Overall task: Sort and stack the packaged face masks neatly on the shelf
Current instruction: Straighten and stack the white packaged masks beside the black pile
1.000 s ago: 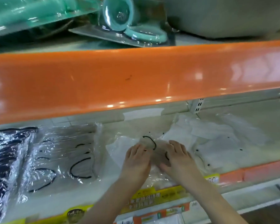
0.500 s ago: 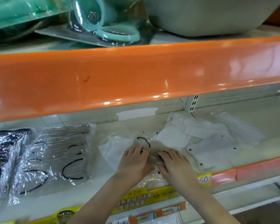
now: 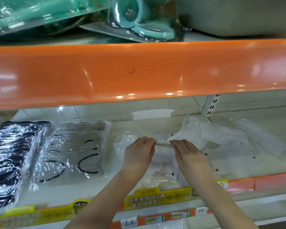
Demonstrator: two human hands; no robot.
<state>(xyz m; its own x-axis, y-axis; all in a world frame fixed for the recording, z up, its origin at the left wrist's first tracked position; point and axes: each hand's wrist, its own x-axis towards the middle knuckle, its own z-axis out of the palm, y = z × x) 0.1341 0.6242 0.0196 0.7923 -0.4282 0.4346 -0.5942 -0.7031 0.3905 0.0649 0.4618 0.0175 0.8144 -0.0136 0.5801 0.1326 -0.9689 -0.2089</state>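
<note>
Head view, frame centre: left hand [image 3: 137, 154] and right hand [image 3: 191, 156] pinch, fingers curled, a clear mask packet [image 3: 162, 145], long axis running left-right.

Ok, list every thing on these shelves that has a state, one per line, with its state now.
left hand: fingers curled, pinching the left end of the mask pack edge
right hand: fingers curled, pinching the right end
mask pack edge: lifted, stretched between both hands
white mask packs: loose, overlapping, unstacked
clear packs with black loops: lying flat, stacked
black mask packs: stacked flat at far left
</note>
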